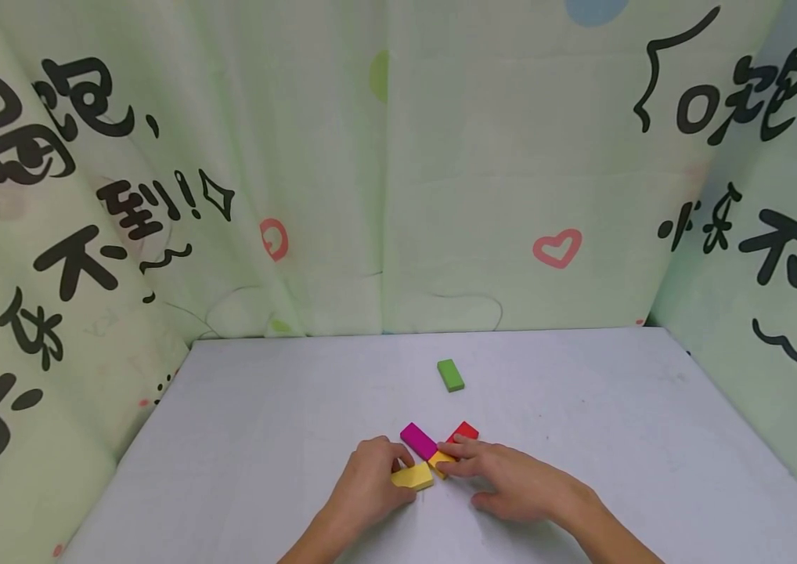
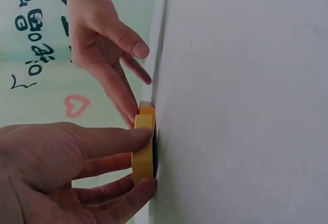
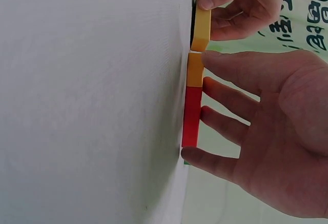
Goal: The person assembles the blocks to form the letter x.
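My left hand (image 1: 370, 476) pinches a yellow block (image 1: 414, 476) between thumb and fingers, low over the white table. In the left wrist view this yellow block (image 2: 142, 155) stands on edge in the fingers. Beside it lie an orange block (image 1: 441, 462), a red block (image 1: 464, 430) and a magenta block (image 1: 418, 440), grouped closely at angles. My right hand (image 1: 521, 482) reaches over the orange and red ones with extended, spread fingers. In the right wrist view its fingertips rest along the orange block (image 3: 195, 70) and the red block (image 3: 192, 115), which sit end to end.
A green block (image 1: 451, 376) lies by itself farther back on the white tabletop (image 1: 286, 399). Pale green curtains (image 1: 455, 180) with dark lettering and heart prints surround the table at the back and both sides.
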`<state>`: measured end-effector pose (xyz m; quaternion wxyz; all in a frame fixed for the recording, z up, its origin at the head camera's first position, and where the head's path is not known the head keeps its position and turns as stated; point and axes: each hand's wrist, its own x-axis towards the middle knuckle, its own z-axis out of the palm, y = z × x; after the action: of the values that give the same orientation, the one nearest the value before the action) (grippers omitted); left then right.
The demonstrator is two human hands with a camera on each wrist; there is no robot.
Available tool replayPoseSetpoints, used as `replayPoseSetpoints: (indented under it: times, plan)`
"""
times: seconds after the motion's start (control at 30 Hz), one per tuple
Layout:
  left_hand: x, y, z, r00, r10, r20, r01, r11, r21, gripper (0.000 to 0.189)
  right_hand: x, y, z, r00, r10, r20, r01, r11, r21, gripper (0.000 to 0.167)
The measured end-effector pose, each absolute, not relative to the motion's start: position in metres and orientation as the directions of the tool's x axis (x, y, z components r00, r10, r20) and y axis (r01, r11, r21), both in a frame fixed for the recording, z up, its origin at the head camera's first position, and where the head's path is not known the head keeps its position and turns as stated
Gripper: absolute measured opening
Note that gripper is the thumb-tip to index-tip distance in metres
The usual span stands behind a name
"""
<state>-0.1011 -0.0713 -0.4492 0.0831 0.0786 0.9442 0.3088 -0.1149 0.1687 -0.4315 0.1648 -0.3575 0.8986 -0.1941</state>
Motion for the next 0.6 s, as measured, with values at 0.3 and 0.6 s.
replayPoseSetpoints:
  times: [0.3, 0.6]
  plan:
    - [-0.0998, -0.0682, -0.4502, -0.974, 0.196, -0.116, 0.096, 0.816, 0.57, 0.029, -0.1145, 0.169, -0.4308, -0.682, -0.716, -0.146, -0.593, 0.659, -0.463, 0.059]
    - [-0.0999, -0.0672, -0.4523, -0.973, 0.205, -0.107, 0.111, 0.82, 0.561, 0.03, -0.1142, 0.1695, -0.4303, -0.685, -0.715, -0.143, -0.593, 0.66, -0.461, 0.06]
